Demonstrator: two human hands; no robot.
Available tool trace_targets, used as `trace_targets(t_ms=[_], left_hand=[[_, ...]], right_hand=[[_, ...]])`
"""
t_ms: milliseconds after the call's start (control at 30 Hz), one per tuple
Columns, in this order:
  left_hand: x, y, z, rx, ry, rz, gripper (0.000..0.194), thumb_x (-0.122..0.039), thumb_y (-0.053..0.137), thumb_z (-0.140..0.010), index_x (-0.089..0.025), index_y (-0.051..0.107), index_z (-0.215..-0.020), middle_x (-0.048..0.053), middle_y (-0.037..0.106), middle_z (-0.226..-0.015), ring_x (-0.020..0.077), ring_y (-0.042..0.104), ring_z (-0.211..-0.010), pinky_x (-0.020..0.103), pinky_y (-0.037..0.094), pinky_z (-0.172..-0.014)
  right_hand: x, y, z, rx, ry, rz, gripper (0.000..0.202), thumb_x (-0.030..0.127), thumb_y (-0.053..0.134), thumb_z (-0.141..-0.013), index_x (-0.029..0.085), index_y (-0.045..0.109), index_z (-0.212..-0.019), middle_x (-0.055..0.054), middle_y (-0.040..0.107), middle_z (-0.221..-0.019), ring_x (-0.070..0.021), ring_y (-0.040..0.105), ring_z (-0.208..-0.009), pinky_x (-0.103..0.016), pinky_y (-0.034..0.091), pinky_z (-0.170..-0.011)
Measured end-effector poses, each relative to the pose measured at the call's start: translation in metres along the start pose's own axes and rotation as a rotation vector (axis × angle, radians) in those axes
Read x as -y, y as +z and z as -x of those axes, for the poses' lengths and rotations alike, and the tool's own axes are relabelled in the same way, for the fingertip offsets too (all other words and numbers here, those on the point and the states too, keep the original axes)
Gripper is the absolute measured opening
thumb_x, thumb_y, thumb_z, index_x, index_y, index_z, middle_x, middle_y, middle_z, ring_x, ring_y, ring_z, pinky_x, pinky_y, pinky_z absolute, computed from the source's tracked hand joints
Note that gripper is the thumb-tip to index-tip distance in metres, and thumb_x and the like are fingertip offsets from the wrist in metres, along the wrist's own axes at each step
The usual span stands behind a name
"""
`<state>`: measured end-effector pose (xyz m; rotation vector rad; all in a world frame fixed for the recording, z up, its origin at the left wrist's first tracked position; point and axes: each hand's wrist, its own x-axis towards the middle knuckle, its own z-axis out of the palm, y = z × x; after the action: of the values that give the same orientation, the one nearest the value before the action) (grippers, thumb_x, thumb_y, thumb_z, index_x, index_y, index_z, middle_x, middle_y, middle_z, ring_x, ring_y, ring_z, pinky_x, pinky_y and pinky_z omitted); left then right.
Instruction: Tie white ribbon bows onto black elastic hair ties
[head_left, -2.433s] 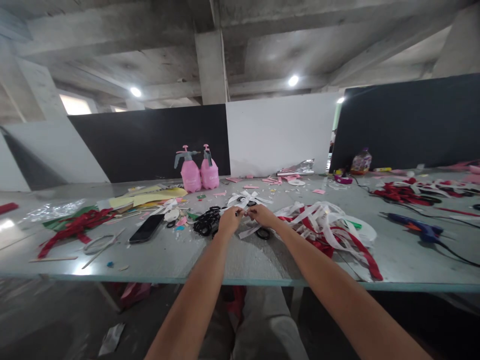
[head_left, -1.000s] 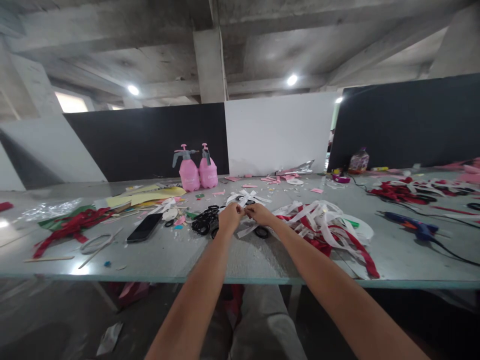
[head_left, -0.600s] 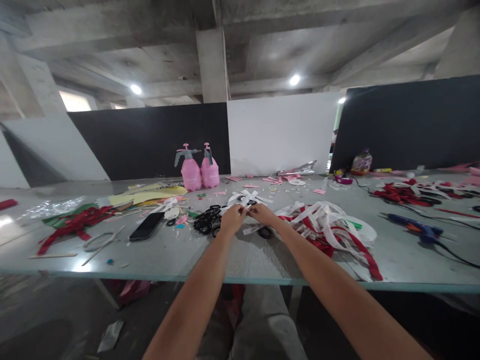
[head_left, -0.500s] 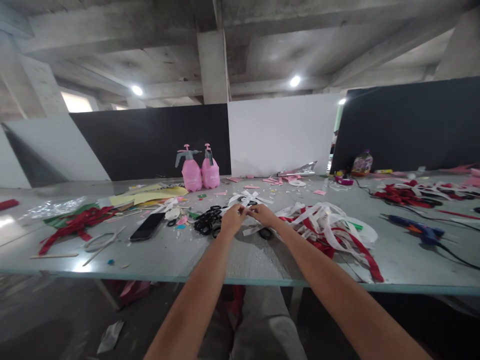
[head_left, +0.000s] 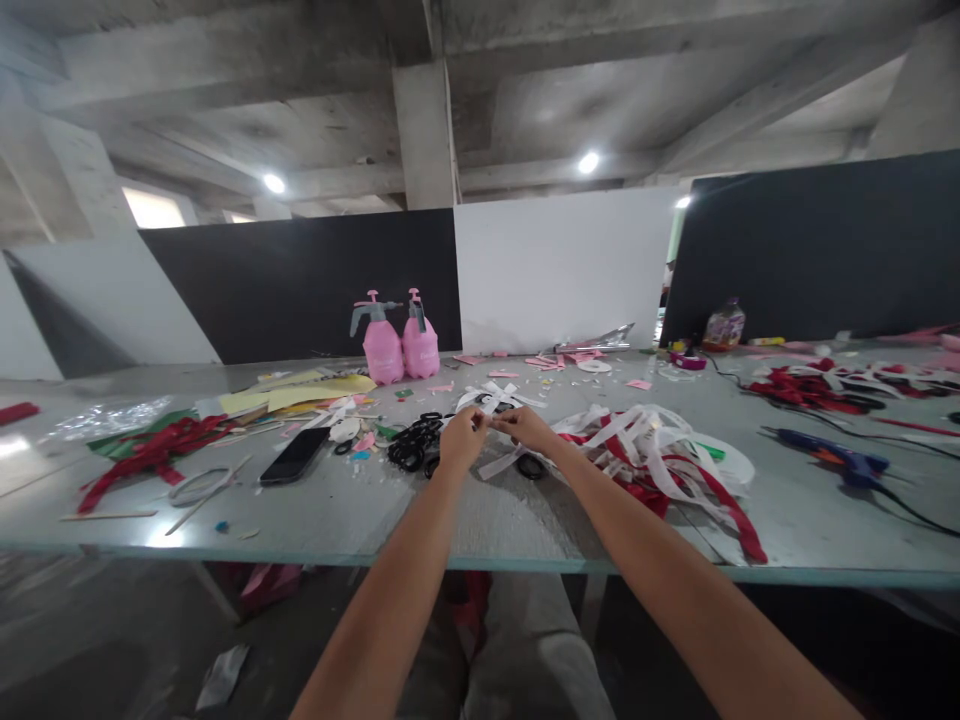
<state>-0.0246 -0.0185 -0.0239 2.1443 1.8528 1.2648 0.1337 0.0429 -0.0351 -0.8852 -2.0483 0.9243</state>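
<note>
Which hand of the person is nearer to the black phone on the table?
Left. The left hand is just right of the black phone, past the black rings. The right hand is farther right.

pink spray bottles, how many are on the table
2: the left pink spray bottle and the right pink spray bottle stand touching at the table's far edge, against the black panel.

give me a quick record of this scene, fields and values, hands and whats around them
left hand: pinching a white ribbon piece, fingers closed
right hand: pinching the same ribbon, fingertips meeting the left's
left of hands: black rings pile, phone
right of hands: red and white ribbon heap, blue glue gun
behind: two pink spray bottles
surface: grey table
</note>
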Motion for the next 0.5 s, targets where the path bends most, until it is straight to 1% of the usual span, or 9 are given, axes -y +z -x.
trace_targets(t_ms=[167, 300, 367, 400, 500], left_hand=[[0.000, 0.001, 0.000, -0.005, 0.025, -0.009, 0.021, -0.037, 0.048, -0.087, -0.021, 0.063, -0.087, 0.003, 0.066, -0.086, 0.0151, 0.059, -0.080, 0.023, 0.037, -0.068], [0.001, 0.000, 0.000, -0.008, 0.017, 0.023, 0.025, -0.040, 0.046, -0.087, -0.022, 0.064, -0.088, 0.003, 0.067, -0.085, 0.0151, 0.059, -0.077, 0.023, 0.037, -0.066], [0.002, 0.000, -0.001, -0.008, -0.024, 0.065, 0.035, -0.044, 0.038, -0.090, -0.022, 0.065, -0.087, 0.003, 0.068, -0.081, 0.0150, 0.060, -0.074, 0.024, 0.037, -0.064], [0.003, 0.001, -0.001, 0.009, -0.056, 0.092, 0.042, -0.047, 0.033, -0.092, -0.021, 0.066, -0.083, 0.004, 0.068, -0.077, 0.0149, 0.060, -0.071, 0.024, 0.037, -0.063], [0.008, 0.005, -0.002, 0.143, -0.143, 0.192, 0.062, -0.056, 0.023, -0.091, -0.019, 0.066, -0.066, 0.005, 0.066, -0.063, 0.0142, 0.058, -0.059, 0.024, 0.038, -0.059]], right_hand=[[0.007, -0.001, 0.002, -0.030, -0.022, 0.064, 0.039, 0.051, 0.056, -0.074, 0.014, 0.068, -0.072, 0.004, 0.042, -0.053, -0.0079, 0.034, -0.049, -0.021, 0.027, -0.048], [0.011, -0.001, 0.002, -0.039, -0.045, 0.066, 0.038, 0.049, 0.057, -0.074, 0.013, 0.067, -0.070, 0.004, 0.042, -0.052, -0.0082, 0.033, -0.052, -0.021, 0.027, -0.051], [0.011, -0.001, 0.001, -0.069, -0.061, 0.058, 0.035, 0.045, 0.055, -0.075, 0.012, 0.066, -0.068, 0.003, 0.045, -0.054, -0.0082, 0.035, -0.054, -0.021, 0.028, -0.053], [0.011, -0.001, 0.001, -0.089, -0.064, 0.054, 0.034, 0.044, 0.054, -0.075, 0.012, 0.065, -0.068, 0.003, 0.047, -0.055, -0.0083, 0.036, -0.054, -0.021, 0.029, -0.053], [0.011, -0.001, 0.001, -0.137, -0.074, 0.027, 0.034, 0.043, 0.051, -0.077, 0.013, 0.062, -0.066, 0.003, 0.047, -0.054, -0.0079, 0.037, -0.052, -0.020, 0.029, -0.051]])
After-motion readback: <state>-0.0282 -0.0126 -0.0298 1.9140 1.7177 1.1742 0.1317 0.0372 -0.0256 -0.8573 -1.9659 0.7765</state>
